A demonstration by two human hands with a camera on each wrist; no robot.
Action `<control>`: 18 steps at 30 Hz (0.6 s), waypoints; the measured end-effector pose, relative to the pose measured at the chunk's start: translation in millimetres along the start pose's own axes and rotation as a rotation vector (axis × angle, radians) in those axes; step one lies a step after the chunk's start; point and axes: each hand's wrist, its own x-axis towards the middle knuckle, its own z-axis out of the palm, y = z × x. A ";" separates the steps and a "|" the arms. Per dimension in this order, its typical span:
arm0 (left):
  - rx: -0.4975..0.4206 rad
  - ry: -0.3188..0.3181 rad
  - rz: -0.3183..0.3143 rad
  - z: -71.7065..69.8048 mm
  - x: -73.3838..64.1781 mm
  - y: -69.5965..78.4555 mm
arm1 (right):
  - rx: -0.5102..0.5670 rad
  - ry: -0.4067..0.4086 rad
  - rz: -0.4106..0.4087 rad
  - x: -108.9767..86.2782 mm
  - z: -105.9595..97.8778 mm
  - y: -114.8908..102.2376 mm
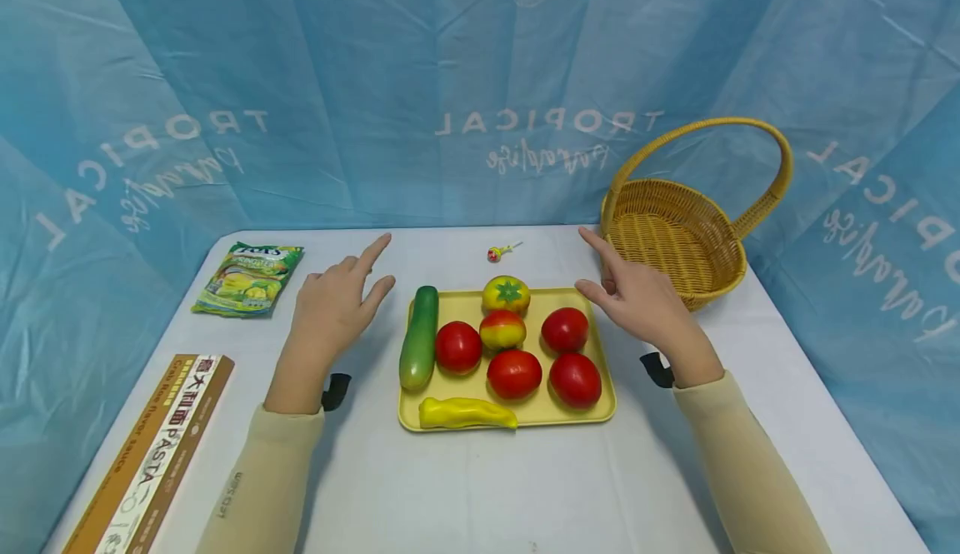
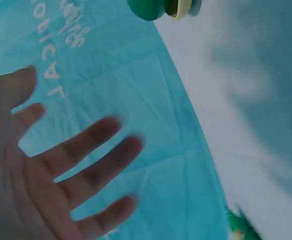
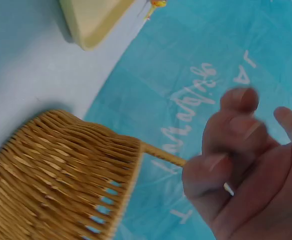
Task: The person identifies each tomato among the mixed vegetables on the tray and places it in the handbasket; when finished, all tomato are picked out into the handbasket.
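Our left hand (image 1: 330,304) and right hand (image 1: 647,300) hang loose, empty; we judge the wicker basket (image 1: 663,237) light (though stiff), best held by its handle (image 1: 727,122).

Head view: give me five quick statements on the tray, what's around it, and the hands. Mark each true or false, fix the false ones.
1. The cucumber lies on the left side of the tray. True.
2. The yellow pepper lies along the tray's far edge. False: it lies along the near edge.
3. The wicker basket stands to the right of the tray. True.
4. The lollipop lies on the tray. False: it lies on the white table, beyond the tray's far edge.
5. The left hand grips the cucumber. False: it holds nothing, and its fingers are spread.
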 end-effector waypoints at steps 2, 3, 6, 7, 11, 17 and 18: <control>-0.095 -0.056 -0.039 3.5 1.6 -7.6 | 0.067 -0.040 0.007 -0.4 -0.8 6.4; -0.157 -0.098 -0.057 6.2 2.5 -11.9 | 0.105 -0.065 0.008 -0.3 -0.4 9.8; -0.366 -0.255 -0.097 18.8 4.5 -24.6 | 0.224 -0.174 0.012 1.0 3.7 19.4; -0.441 -0.310 -0.104 23.6 4.8 -28.1 | 0.262 -0.221 0.015 1.8 5.9 22.5; -0.683 -0.462 -0.128 41.9 4.9 -35.2 | 0.387 -0.412 0.051 4.0 15.3 33.9; -0.802 -0.556 -0.121 56.3 2.6 -33.3 | 0.477 -0.537 0.078 3.8 24.1 42.7; -0.809 -0.566 -0.117 57.7 2.2 -32.7 | 0.488 -0.547 0.077 3.9 25.6 43.5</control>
